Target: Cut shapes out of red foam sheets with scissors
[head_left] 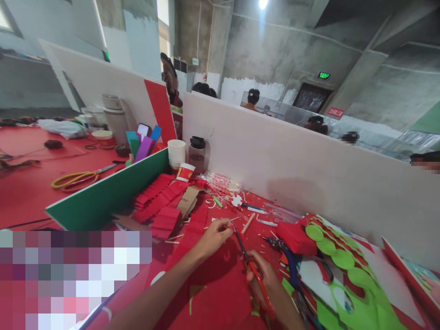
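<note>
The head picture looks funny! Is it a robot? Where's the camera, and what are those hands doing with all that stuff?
No robot here, just a person with two bare hands. The camera sits on their head, looking forward and down, so you see nearly what they see.

The right hand holds scissors with reddish handles. The left hand is up by the blade tips; whatever its fingers might be pinching is too small to tell.

On the red tabletop lie red folded pieces to the left and light-green round shapes to the right, near a blue-handled tool. A tall white board stands behind. The blocky patch at bottom left hides whatever is there.
</note>
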A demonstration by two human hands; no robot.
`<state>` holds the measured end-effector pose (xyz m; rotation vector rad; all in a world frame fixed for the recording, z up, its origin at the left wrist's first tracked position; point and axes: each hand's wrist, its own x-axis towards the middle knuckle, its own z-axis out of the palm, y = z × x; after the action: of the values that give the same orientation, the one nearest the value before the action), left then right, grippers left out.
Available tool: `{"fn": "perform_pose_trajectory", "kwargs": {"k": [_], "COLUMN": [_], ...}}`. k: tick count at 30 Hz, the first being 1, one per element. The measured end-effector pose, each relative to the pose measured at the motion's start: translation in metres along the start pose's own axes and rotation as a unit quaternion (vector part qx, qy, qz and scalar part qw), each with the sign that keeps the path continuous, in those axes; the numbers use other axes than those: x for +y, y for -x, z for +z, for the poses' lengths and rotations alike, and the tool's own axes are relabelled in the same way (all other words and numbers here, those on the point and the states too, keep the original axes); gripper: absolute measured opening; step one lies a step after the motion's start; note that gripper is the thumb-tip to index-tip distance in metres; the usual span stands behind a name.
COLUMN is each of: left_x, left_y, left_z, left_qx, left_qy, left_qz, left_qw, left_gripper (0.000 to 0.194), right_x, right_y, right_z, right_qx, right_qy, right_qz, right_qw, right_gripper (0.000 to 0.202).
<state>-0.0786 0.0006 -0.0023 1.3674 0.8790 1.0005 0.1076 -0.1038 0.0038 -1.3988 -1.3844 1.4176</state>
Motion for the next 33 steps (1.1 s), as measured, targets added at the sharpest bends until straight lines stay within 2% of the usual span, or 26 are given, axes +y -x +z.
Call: {"fn": "perform_pose_trajectory", "kwargs": {"k": [8,17,26,33], "left_x": [0.000,0.002,0.004,0.005], "left_y": [-0.001,0.000,0.001,0.001], "left_z": [0.000,0.000,0.002,0.002], "left_qx": [-0.002,0.002,-0.005,-0.001], "left_qy": [0.002,-0.002,0.006,0.009], "left_qz": [-0.007,0.002,-0.008,-0.008], "left_qw": [1.000,1.000,1.000,1.000], "left_gripper": [0.015,0.014,0.016,0.014], "right_x": [0.015,0.008,0.021,0.025], "right_y": [-0.006,-0.004,-0.014,-0.018], "right_z": [-0.001,0.000,-0.006,-0.007], "right_qx": [-0.016,-0.008,-0.015,-0.015], "right_qy": [-0.021,-0.008,0.055,0.054], "right_qz": [0.006,0.005,-0.076,-0.077], "right_qw": [1.000,1.000,0.995,0.995], "right_gripper": [0.062,0.063,0.089,0.082]}}
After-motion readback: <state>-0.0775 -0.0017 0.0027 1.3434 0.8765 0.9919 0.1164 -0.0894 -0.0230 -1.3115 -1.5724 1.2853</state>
